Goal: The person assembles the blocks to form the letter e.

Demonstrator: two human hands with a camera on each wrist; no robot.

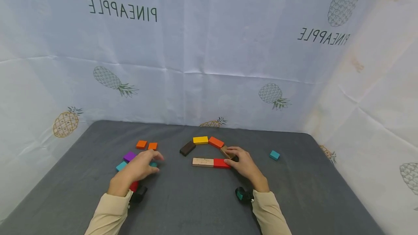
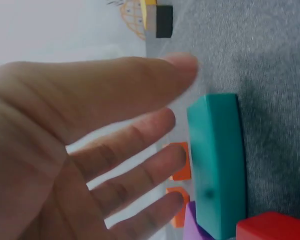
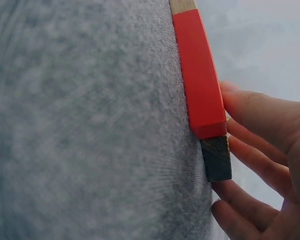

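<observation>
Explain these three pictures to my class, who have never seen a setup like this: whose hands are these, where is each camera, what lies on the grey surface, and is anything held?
No machine here: a person works with two bare hands. The wide picture comes from a camera on the head; the two close-ups come from cameras strapped to each wrist. On the grey table lie flat coloured blocks. The left hand hovers open, fingers spread, over a teal block, beside two orange blocks and a purple block; it holds nothing. The right hand rests its straight fingers against a dark brown block at the end of a red block, part of a ring of blocks. Another teal block lies apart.
</observation>
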